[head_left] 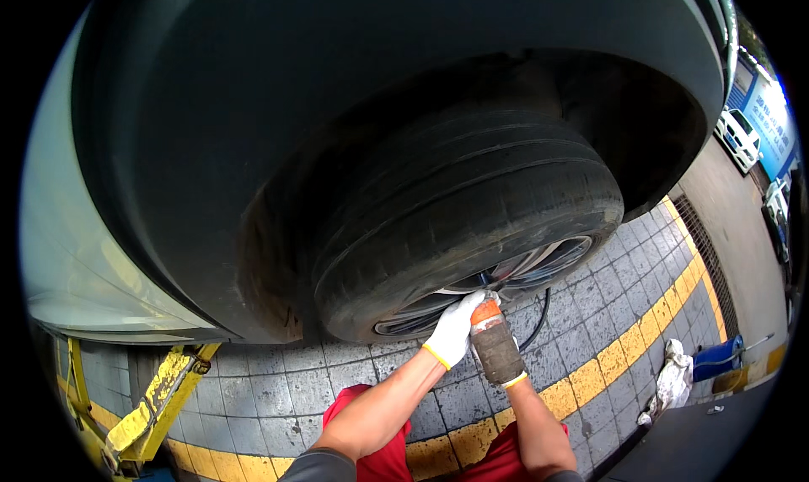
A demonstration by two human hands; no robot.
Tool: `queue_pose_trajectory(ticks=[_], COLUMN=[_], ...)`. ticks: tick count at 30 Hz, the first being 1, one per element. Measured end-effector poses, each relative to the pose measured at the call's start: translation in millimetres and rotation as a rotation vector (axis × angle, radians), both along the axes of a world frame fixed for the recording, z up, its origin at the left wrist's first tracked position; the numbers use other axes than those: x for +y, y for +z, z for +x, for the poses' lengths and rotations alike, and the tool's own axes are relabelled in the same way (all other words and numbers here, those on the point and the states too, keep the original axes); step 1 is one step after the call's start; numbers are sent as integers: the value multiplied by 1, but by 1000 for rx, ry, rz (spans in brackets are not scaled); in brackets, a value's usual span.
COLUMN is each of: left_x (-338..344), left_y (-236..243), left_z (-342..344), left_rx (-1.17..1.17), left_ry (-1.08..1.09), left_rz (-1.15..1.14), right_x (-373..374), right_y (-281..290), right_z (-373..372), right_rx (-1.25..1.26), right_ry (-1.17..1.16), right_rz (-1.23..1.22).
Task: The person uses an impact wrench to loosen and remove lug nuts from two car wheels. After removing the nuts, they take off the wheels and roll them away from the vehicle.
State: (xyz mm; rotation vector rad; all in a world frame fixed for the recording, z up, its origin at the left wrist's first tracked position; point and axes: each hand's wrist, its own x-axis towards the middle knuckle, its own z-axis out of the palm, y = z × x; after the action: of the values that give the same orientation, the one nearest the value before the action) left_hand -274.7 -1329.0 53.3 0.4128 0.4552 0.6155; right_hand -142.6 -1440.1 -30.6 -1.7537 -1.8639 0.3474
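Note:
A car wheel with a black tire (468,195) and a silver-and-black rim (548,261) sits in a dark wheel arch. An orange and dark-grey power wrench (495,347) with a black hose points at the wheel's centre, a dark socket at its front. My left hand (455,329), in a white glove with a yellow cuff, is closed around the wrench's front end. My right hand (510,374), also gloved and mostly hidden behind the tool's body, grips its rear part.
The car's pale body (101,263) curves along the left, above a yellow lift arm (160,398). At lower right are a white rag (674,372) and a blue cylindrical tool (716,360). A floor grate (708,254) runs along the tiled floor; parked cars (740,141) stand beyond.

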Motion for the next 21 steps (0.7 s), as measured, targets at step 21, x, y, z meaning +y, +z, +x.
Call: queue_pose_trajectory(ticks=[21], left_x=[0], left_y=[14], left_z=[-7], left_rx=[11], left_ry=[13], left_rz=[-5], right_x=[17], right_y=[21], right_z=[-22], right_rx=[-243], right_ry=[79], right_rz=[186])
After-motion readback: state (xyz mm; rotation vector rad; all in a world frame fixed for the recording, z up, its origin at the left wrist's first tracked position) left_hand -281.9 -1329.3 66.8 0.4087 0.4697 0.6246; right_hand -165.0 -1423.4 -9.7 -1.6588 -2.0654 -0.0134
